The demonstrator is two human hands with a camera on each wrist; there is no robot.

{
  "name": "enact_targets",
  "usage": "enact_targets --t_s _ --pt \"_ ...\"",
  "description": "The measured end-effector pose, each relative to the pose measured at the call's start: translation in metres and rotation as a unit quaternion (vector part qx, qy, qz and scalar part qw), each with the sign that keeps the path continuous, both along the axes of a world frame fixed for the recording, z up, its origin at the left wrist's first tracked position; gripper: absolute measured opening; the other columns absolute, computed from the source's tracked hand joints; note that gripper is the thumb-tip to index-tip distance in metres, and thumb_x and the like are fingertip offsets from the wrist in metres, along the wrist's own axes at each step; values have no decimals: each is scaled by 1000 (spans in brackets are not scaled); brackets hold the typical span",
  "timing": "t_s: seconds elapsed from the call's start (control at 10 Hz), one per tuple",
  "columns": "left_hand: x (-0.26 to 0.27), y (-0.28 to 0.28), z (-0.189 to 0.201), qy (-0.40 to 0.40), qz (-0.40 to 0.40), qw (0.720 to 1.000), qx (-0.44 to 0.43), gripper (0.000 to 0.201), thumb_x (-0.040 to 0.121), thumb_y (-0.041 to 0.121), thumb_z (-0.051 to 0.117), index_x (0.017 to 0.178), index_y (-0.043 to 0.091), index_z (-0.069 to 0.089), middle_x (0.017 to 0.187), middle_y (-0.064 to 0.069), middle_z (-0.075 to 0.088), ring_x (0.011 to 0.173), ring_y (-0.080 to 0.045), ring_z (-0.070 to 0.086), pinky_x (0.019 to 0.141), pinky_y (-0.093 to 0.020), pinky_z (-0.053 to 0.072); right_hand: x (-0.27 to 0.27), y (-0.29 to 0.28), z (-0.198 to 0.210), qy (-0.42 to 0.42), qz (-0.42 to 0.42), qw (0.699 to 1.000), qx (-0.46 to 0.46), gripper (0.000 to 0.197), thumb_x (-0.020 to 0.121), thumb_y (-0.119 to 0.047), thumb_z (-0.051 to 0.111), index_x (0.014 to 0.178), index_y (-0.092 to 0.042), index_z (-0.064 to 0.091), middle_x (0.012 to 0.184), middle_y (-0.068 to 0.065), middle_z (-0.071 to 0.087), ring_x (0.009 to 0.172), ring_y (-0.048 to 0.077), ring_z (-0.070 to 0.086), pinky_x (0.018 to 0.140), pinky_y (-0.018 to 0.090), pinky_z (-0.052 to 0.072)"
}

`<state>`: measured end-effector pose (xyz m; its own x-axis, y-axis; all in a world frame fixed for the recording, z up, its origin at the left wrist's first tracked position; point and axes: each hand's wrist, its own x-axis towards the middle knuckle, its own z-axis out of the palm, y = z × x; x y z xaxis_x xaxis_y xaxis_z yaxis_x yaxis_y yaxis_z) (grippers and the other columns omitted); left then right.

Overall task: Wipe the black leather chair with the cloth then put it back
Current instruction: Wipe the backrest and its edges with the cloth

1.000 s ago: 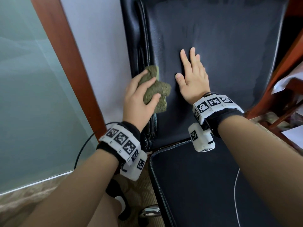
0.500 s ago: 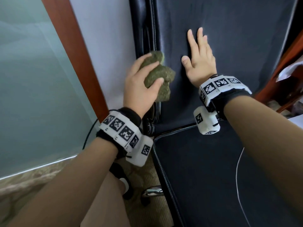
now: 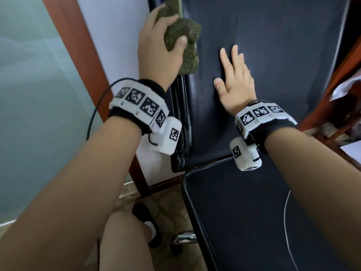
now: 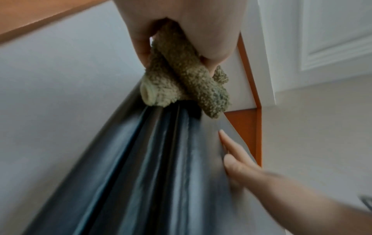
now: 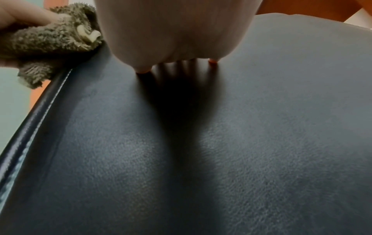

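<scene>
The black leather chair fills the head view, its backrest upright and its seat below. My left hand grips a bunched olive-green cloth and holds it against the backrest's left edge, high up. In the left wrist view the cloth hangs from my fingers over the folded side seam. My right hand lies flat on the backrest with straight fingers, to the right of the cloth and lower. The right wrist view shows the cloth at the stitched edge and the leather.
A white wall panel and a red-brown wooden frame stand just left of the chair, with frosted glass beyond. Wooden furniture with papers is at the right. A thin white cable lies on the seat. Patterned carpet is below.
My left hand has slid the cloth upward along the backrest's left edge. The right hand stays flat on the backrest.
</scene>
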<state>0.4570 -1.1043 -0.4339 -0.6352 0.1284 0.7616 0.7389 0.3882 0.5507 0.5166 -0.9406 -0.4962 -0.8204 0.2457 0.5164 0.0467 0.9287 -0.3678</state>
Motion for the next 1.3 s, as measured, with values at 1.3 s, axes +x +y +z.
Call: enact_targets --t_s 1.3 --pt "52 -23 -122 -66 -40 991 -110 41 78 9 68 119 10 64 139 -3 49 119 -25 49 104 -13 22 4 1 3 -13 -11 1000 7 60 97 -27 38 149 -26 7 157 2 -4 144 24 0 113 45 12"
